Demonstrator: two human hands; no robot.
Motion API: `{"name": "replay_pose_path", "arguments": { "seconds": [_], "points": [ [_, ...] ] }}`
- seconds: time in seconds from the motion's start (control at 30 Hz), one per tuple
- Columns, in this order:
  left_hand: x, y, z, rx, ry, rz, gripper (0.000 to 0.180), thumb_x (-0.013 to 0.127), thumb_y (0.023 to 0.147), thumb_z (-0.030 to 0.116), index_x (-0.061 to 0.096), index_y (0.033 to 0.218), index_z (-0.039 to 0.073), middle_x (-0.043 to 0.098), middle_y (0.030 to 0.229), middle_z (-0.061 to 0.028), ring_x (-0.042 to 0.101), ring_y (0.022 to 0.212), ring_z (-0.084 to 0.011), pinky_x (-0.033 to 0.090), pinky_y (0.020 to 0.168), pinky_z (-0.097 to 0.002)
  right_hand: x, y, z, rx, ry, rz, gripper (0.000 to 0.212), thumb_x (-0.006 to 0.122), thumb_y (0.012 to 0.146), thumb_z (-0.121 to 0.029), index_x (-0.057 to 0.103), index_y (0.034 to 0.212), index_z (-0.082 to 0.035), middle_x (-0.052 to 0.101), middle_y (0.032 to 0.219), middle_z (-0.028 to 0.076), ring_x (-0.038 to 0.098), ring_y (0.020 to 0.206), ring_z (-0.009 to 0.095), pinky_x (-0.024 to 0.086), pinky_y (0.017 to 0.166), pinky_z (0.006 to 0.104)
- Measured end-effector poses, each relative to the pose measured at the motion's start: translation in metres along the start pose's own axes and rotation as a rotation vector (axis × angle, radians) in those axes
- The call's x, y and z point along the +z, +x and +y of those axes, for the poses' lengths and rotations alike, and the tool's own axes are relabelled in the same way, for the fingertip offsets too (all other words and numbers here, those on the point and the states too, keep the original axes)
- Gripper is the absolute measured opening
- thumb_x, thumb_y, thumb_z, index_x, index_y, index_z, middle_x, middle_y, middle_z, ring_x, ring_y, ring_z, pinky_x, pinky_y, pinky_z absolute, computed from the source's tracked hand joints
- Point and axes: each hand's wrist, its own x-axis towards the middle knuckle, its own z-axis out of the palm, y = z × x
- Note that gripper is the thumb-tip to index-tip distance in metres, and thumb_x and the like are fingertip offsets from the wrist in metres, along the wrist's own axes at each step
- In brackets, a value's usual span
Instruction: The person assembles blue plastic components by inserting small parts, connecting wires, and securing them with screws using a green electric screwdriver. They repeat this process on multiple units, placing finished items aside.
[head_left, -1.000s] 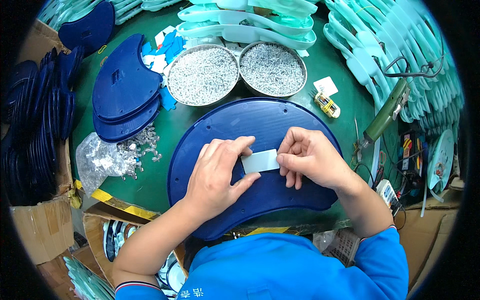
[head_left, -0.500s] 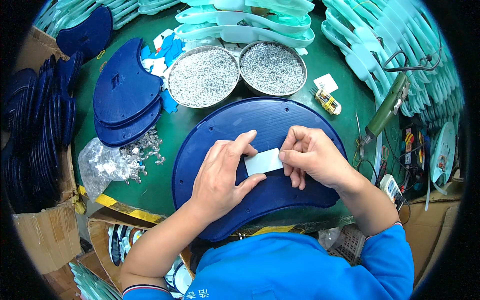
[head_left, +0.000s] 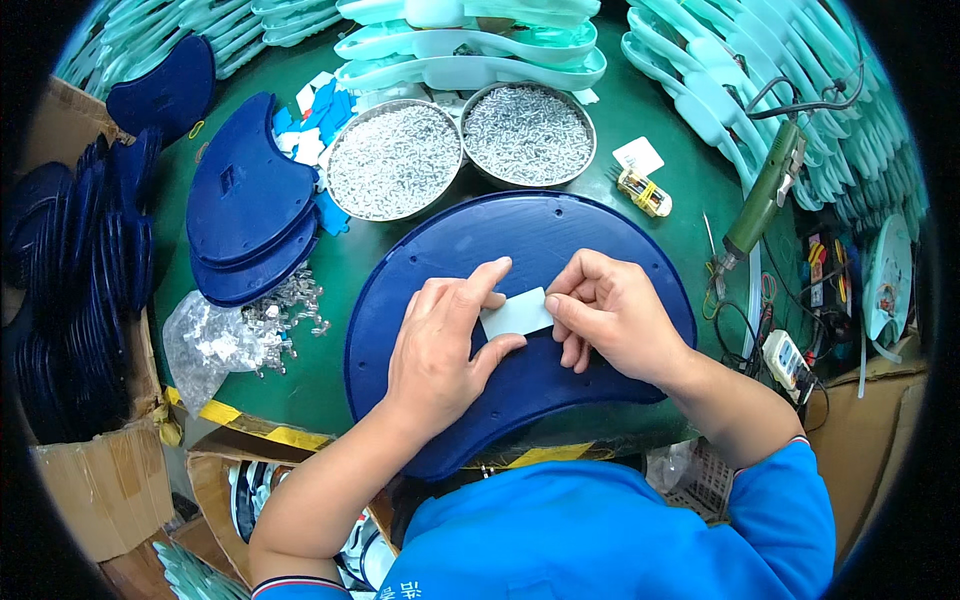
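The right hand (head_left: 612,315) pinches a pale-blue, thin rectangular card (head_left: 517,314) over a dark-blue, curved plastic panel (head_left: 560,369); the left hand (head_left: 432,350) curves, spread, beside it

Two round bowls (head_left: 447,198) are standing side by side, holding small silvery pieces (head_left: 393,160). A green power tool (head_left: 766,192) is slanting beside stacked mint-green parts (head_left: 690,85); a clear plastic bag (head_left: 195,350) is lying at left, near a table edge.

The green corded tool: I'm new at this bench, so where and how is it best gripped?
Probably around the thick middle of the green corded tool, the right hand coming from the left, over the green table: it slants, tip toward the near left, and mint shells crowd its far and right sides.
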Motion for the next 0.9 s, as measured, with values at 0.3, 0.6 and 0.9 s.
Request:
{"name": "replay_pose_path", "arguments": {
  "seconds": [0.3,0.6,0.9],
  "points": [
    [0.004,0.000,0.012,0.329,0.264,-0.091,0.031,0.073,0.071,0.007,0.072,0.101,-0.002,0.065,0.105,-0.0116,0.063,0.104,-0.0295,0.052,0.088,-0.0407,-0.012,-0.020,0.031,-0.877,-1.292,0.124,0.037,0.063,0.083,-0.010,0.066,0.115,0.006,0.056,0.083,0.006,0.063,0.071,0.019,0.053,0.055,0.0313],
    [0.013,0.012,0.013,0.510,0.284,-0.167,0.025,0.075,0.071,0.008,0.071,0.095,0.000,0.070,0.101,-0.0111,0.069,0.086,-0.0259,0.058,0.074,-0.0353,-0.014,-0.011,0.039,-0.965,-1.205,0.119,0.038,0.065,0.084,-0.006,0.065,0.120,0.006,0.054,0.082,0.005,0.061,0.068,0.017,0.051,0.051,0.0302],
    [0.016,0.077,-0.002,0.297,0.152,0.005,0.016,0.075,0.080,0.003,0.070,0.095,0.004,0.068,0.088,-0.0117,0.067,0.077,-0.0293,0.055,0.070,-0.0395,-0.056,-0.017,0.023,-0.927,-0.706,0.545,0.041,0.067,0.086,-0.002,0.067,0.127,-0.006,0.063,0.090,0.010,0.063,0.079,0.025,0.054,0.074,0.0351]
  ]
}}
